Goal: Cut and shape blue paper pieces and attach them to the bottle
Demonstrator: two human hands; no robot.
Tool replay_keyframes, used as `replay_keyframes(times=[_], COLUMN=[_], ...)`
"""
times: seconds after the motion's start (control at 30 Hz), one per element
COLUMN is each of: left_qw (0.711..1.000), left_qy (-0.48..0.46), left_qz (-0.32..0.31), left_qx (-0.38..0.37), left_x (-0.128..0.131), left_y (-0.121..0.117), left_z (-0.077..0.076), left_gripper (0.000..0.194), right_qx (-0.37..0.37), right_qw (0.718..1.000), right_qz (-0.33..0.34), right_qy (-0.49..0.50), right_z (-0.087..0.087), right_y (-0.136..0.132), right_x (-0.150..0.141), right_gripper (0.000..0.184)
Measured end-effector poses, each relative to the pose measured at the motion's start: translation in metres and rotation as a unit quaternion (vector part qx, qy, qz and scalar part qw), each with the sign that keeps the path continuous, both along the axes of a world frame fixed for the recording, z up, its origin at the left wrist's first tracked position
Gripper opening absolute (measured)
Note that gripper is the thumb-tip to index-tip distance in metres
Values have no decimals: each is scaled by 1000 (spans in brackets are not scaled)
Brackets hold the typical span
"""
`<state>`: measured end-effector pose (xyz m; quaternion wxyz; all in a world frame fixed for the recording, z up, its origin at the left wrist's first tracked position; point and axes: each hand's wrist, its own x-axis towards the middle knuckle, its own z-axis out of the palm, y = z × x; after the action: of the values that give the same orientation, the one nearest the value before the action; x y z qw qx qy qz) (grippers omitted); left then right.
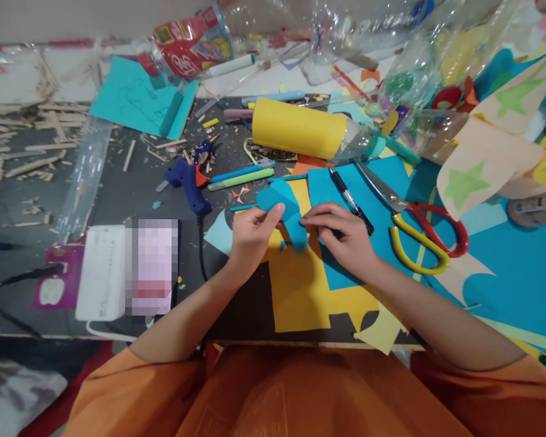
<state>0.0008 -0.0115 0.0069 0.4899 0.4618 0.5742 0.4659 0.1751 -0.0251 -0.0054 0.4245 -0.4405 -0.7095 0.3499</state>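
Observation:
Over the middle of the table, my left hand [253,233] pinches a curved blue paper cutout [286,205] between thumb and fingers. My right hand [346,237] has its fingertips together at the cutout's right edge, apparently gripping it. Below both hands lie a yellow paper sheet [298,297] with cut edges and a blue paper sheet [341,267]. A black pen [346,193] rests on the blue sheet, just beyond my right hand. Scissors [403,209] with one red and one yellow handle lie to the right of it.
A blue glue gun [186,185] with a cord lies left of my hands. Nearer me are a phone [152,267] and a white box-shaped device [101,273]. A yellow-wrapped bottle [295,128] lies behind. Wood sticks [57,124] litter the left; plastic bottles [409,85] crowd the back right.

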Motion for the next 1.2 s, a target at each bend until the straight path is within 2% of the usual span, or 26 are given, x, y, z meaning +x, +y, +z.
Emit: replay_keyframes(times=[0.1, 0.2, 0.27, 0.37, 0.53, 0.67, 0.77, 0.87, 0.93, 1.07, 1.13, 1.2], left_qw=[1000, 997, 993, 988, 979, 983, 984, 992, 995, 994, 993, 993], left_qy=[-21, -26, -31, -18, -2, -47, -80, -73, -59, -28, -21, -17], left_qz=[-3, -66, -115, -155, -196, -180, -149, -97, -77, -101, -115, -114], left_qx=[4, -15, -19, 17, 48, -11, -53, -32, -20, -9, 4, 16], left_x=[1, 2, 3, 2, 2, 3, 3, 2, 1, 1, 0, 0], left_y=[1, -1, -5, -9, -12, -10, -6, -2, 0, 0, 0, -1], left_z=[-2, -3, -6, -10, -14, -10, -6, -2, -1, 0, 0, 0], left_gripper=[20, 10, 27, 56, 67, 67, 61, 49, 43, 39, 36, 32], right_qx=[-61, -141, -175, -191, -186, -215, -238, -233, -196, -126, -147, -191], right_qw=[997, 983, 977, 976, 976, 966, 956, 957, 970, 990, 988, 979], right_qz=[-6, -12, -1, 14, 10, -9, -29, -23, -1, 21, 29, 30], right_qy=[50, 118, 121, 100, 114, 144, 169, 173, 145, 52, 39, 68], right_z=[2, 2, 0, -3, -4, -2, 0, 2, 3, 6, 7, 9], right_y=[2, 3, 3, 2, 3, 6, 7, 7, 6, 6, 6, 6], right_x=[1, 2, 2, 0, -2, -1, 2, 2, 1, -1, -1, 0], right_gripper=[24, 11, 19, 35, 43, 44, 39, 32, 24, 12, 16, 22])
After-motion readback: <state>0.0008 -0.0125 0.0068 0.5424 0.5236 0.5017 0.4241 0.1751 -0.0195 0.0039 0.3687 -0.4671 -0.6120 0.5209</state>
